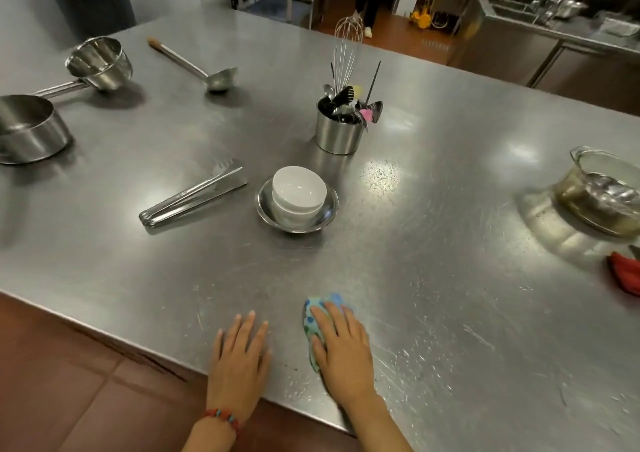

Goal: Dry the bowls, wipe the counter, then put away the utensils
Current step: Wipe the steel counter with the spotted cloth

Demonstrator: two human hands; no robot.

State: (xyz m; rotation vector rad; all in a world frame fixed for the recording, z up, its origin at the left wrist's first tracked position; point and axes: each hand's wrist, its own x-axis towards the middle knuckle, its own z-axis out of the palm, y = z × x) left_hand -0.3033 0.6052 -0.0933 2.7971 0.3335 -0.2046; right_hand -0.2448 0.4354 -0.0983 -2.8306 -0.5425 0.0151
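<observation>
Right hand (341, 351) presses a crumpled blue-green spotted cloth (317, 316) onto counter (450, 278).

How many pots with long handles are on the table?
2, both at the far left: one pot at the edge, another pot behind it. More may sit out of view.

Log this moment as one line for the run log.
step: wiping counter | right hand: presses cloth flat | left hand: flat on counter edge | white bowls: stacked in steel dish | tongs: still out
</observation>
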